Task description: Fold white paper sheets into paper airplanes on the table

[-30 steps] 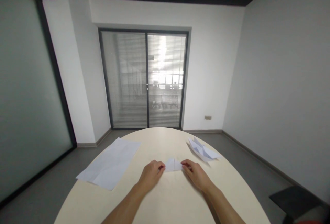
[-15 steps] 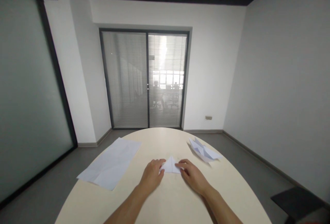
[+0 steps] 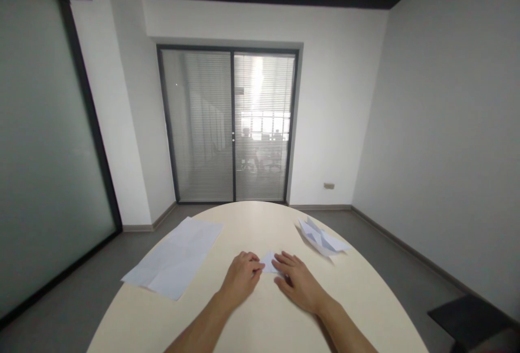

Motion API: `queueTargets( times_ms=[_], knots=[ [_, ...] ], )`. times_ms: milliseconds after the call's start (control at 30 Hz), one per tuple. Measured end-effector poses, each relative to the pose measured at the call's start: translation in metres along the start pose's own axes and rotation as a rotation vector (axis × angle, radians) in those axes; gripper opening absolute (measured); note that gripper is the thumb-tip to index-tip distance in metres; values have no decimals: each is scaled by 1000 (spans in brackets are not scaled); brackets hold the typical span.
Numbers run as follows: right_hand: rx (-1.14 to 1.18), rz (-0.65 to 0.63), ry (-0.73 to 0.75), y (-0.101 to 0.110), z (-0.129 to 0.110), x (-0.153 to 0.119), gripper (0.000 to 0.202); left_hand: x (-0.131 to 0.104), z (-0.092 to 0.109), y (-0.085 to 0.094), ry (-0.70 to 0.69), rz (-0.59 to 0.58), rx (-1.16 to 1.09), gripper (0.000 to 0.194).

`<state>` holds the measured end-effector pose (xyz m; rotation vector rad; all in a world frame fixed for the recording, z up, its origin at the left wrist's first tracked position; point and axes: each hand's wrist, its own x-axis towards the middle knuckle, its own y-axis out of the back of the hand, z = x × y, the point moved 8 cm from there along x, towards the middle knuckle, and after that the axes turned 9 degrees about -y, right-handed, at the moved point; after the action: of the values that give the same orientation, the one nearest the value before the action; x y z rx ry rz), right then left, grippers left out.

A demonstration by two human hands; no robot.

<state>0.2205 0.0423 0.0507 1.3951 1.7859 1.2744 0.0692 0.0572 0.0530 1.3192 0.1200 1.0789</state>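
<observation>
Between my hands, a small piece of folded white paper (image 3: 268, 262) lies on the table, its right part covered by fingers. At its left corner my left hand (image 3: 242, 277) is closed, thumb and fingertips together on the edge. My right hand (image 3: 298, 280) rests on the paper's right side, fingers stretched out and apart, thumb pointing left near the lower edge. Beyond my right hand sits a folded white paper shape (image 3: 322, 238) with raised points. To the left lie flat white sheets of paper (image 3: 176, 258), lightly creased.
The pale round-edged table (image 3: 252, 320) reaches away from me. A dark chair (image 3: 467, 318) stands at the lower right. Glass doors with blinds (image 3: 227, 125) are in the far wall, and a frosted glass panel (image 3: 49, 152) is on the left.
My right hand has shifted left over the folded paper, its fingers flatter and covering more. The paper's visible top sits lower than before. My left thumb and fingertips have come together on the left corner.
</observation>
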Motion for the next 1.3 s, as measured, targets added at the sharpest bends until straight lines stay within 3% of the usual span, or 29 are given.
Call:
queueTargets(
  times_ms=[233,567,833,1000,1300],
  knots=[
    [5,-160,-47,-13,-2,-4,68,2,3,1,2,1,-5,18],
    [-30,-109,-160,-17,7,-2,81,2,3,0,6,-13,-2,17],
    [10,-136,-66,-10,0,-4,70,0,16,-1,-119,-17,-41,30],
    [30,-127,-59,-12,0,-3,62,0,14,-6,-115,-52,-39,32],
    [-14,-136,-120,-15,4,-2,75,1,15,-6,-112,-49,-11,29]
  ],
)
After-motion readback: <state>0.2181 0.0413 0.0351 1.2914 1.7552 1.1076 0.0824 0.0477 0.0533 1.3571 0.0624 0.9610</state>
